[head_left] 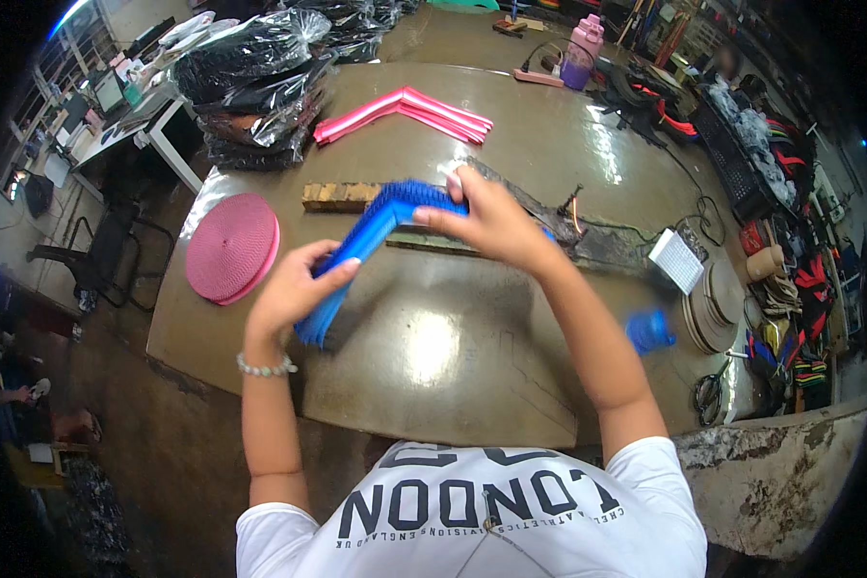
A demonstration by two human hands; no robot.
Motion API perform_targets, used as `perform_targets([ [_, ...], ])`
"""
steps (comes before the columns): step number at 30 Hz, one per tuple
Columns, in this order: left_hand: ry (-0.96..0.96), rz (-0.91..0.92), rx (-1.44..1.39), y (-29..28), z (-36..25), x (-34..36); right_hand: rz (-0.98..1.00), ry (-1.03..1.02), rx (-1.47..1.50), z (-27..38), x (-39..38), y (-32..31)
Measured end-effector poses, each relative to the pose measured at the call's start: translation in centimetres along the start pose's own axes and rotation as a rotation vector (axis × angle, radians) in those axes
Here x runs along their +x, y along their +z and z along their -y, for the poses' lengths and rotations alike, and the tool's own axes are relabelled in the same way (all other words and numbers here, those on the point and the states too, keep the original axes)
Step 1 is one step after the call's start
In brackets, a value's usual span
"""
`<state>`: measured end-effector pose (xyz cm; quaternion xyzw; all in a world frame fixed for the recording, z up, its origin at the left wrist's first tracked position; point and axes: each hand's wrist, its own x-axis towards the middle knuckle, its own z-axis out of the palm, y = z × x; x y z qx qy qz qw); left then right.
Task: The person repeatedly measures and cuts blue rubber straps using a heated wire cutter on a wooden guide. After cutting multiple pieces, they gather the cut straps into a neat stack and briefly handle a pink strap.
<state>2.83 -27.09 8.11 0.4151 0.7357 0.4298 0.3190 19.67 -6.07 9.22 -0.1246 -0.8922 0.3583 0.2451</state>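
Note:
A bundle of blue webbing strips (387,214), bent in the middle, is held above the table between my two hands. My left hand (294,289) closes round its lower left part, thumb on top. Toward the right end, my right hand (491,220) grips it between thumb and fingers. Behind and below the bundle lie a wooden bar (335,197) and a long dark board (607,243) with a small upright tool on it. Farther back rests a similar bent bundle of pink webbing strips (405,102). A coiled pink webbing roll (226,249) lies left of my left hand.
Black packages in clear plastic (260,96) are stacked at the far left. A pink and purple bottle (582,56) stands beside a power strip (539,77). On the right are a blurred blue object (650,331), a white pad (677,261), beige rolls (711,310) and scissors (709,395).

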Motion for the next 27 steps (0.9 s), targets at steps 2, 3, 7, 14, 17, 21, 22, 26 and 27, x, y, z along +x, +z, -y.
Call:
perform_targets([
  [2, 0.02, -0.015, 0.055, -3.8, 0.5, 2.4, -0.031, -0.001, -0.05, -1.3, 4.8, -0.3],
  [3, 0.101, -0.093, -0.015, -5.0, 0.8, 4.1, -0.036, -0.037, -0.069, -2.1, 7.1, -0.3],
  [7, 0.219, -0.166, 0.349, -10.3, 1.5, 14.0, -0.031, 0.018, -0.181, -6.8, 16.5, 0.9],
  [14, 0.022, -0.044, 0.552, -9.4, 9.0, 25.6, 0.17, 0.21, -0.278, -18.6, 21.6, 7.2],
  [17, 0.023, -0.195, 0.362, -8.2, 11.1, 25.8, 0.179, 0.3, -0.268, -20.0, 21.6, 7.7],
  [21, 0.039, -0.265, 0.38, -7.8, 10.9, 25.3, 0.019, 0.225, -0.35, -16.0, 21.1, 5.5],
  [22, 0.036, -0.271, 0.416, -7.7, 10.7, 25.0, -0.051, 0.201, -0.257, -14.3, 20.5, 4.4],
  [26, 0.025, -0.365, 0.572, -7.2, 9.4, 24.0, -0.467, 0.037, 0.112, -7.4, 15.1, -2.1],
  [27, 0.027, -0.374, 0.571, -7.3, 9.1, 23.8, -0.476, 0.143, 0.109, -5.9, 13.7, -2.5],
])
